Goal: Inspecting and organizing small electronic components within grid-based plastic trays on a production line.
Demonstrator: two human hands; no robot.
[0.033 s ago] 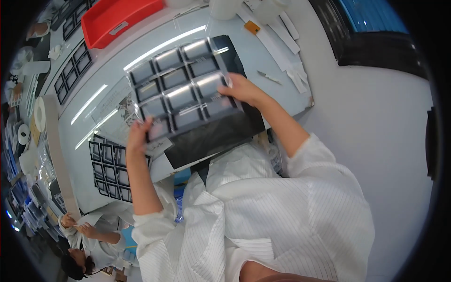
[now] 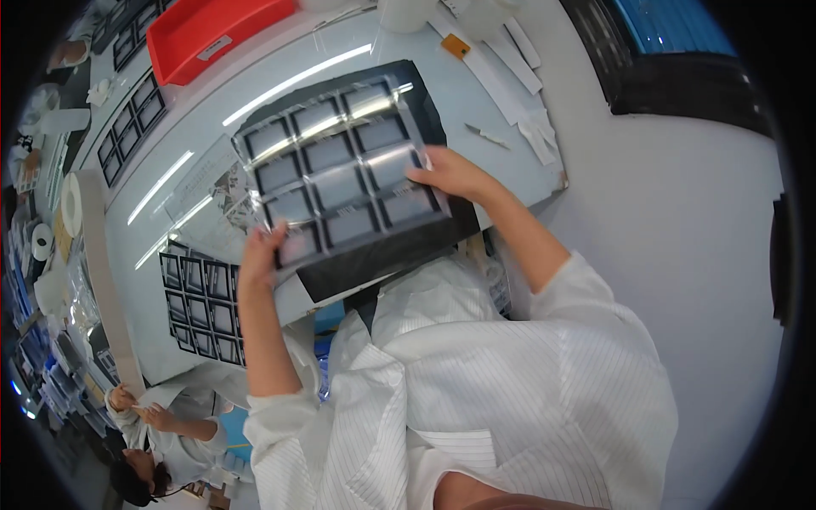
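Note:
Both my hands hold a clear glossy sheet [image 2: 338, 185] with a grid of black-framed grey panels. My left hand [image 2: 260, 255] grips its near left corner, fingers closed and a little blurred. At the right edge, my right hand [image 2: 459, 177] pinches it with the thumb on top. The sheet is slightly tilted above a black mat [image 2: 374, 265] that lies on the table; I cannot tell whether the two touch. To the left of my left forearm lies a stack of similar black-framed sheets [image 2: 200, 306].
A red tray [image 2: 221, 42] stands at the far left of the white table [image 2: 280, 102]. A small knife [image 2: 487, 137] and white strips [image 2: 493, 76] lie on the right. A tape roll [image 2: 72, 206] is at the left edge. Another person [image 2: 170, 433] works at lower left.
The held sheet has shifted slightly to the right and nearer to me. Both hands moved along with it and kept their grip.

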